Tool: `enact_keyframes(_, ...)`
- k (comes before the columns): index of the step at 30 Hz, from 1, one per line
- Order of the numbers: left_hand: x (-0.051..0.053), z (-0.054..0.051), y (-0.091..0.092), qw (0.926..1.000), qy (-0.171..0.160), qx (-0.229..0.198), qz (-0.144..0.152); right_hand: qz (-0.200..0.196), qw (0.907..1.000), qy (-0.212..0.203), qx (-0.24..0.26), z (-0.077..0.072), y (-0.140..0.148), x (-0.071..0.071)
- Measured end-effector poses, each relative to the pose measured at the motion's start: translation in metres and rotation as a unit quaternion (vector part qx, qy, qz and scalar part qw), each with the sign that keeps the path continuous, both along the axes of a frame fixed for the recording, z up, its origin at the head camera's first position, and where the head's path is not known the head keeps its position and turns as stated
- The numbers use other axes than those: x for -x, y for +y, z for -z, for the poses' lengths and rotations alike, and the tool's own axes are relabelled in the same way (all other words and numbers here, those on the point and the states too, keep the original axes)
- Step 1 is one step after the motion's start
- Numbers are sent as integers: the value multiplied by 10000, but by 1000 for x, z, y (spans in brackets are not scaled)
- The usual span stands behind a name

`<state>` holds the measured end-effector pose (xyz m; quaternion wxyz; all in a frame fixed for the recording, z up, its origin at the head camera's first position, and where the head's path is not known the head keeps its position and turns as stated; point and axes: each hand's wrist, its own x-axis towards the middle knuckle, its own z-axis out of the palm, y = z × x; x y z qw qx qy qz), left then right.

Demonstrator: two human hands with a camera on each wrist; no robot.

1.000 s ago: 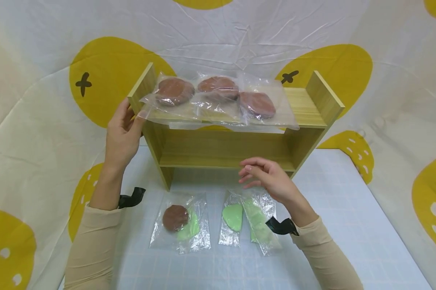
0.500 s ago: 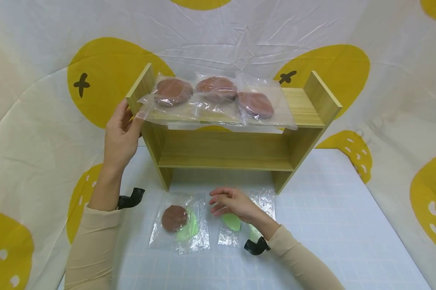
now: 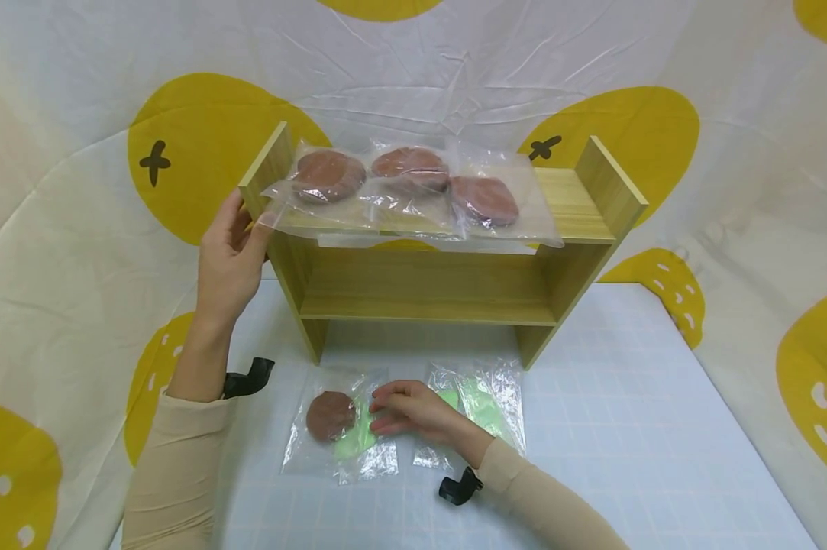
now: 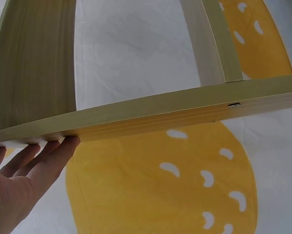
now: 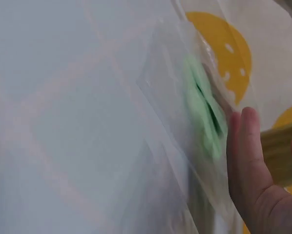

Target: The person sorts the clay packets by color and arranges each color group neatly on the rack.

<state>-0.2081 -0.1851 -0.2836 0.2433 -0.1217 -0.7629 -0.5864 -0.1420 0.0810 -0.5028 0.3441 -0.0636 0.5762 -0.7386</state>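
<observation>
My left hand [image 3: 229,267] rests its fingertips against the outer side of a small wooden shelf [image 3: 427,284]; in the left wrist view the fingers [image 4: 51,163] lie nearly straight along the side panel. Over the table, my right hand [image 3: 418,411] holds nothing, its fingers loosely bent. It hovers at the right edge of a clear bag with a brown disc [image 3: 331,416] and a light green piece [image 3: 354,439]. In the right wrist view, green pieces in a clear bag [image 5: 199,107] appear beyond the fingers; whether the hand touches the plastic I cannot tell.
Clear bags with reddish-brown round patties [image 3: 329,176] lie along the shelf's top board, their plastic hanging over its front edge. More bags with green pieces [image 3: 483,405] lie right of the right hand. A patterned cloth [image 3: 454,69] hangs behind.
My right hand has moved left and down, from in front of the shelf's right side, past the green bags, to the bag with the brown disc. My left hand has stayed at the shelf's side.
</observation>
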Motion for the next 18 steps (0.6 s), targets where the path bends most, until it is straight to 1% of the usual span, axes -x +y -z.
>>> enact_keyframes(4, 0, 0, 0, 10000, -2, 0, 2, -64, 9999, -59, -141, 6, -12, -4)
enact_keyframes(9, 0, 0, 0, 10000, 42, -33, 53, -148, 9995, -64, -270, 10, -22, -6)
enact_keyframes(13, 0, 0, 0, 10000, 54, -30, 62, -190, 9989, 48, -415, 11, -28, -4)
enact_keyframes(18, 1, 1, 0, 9999, 84, -42, 74, -167, 9970, 240, -712, 14, -35, -2)
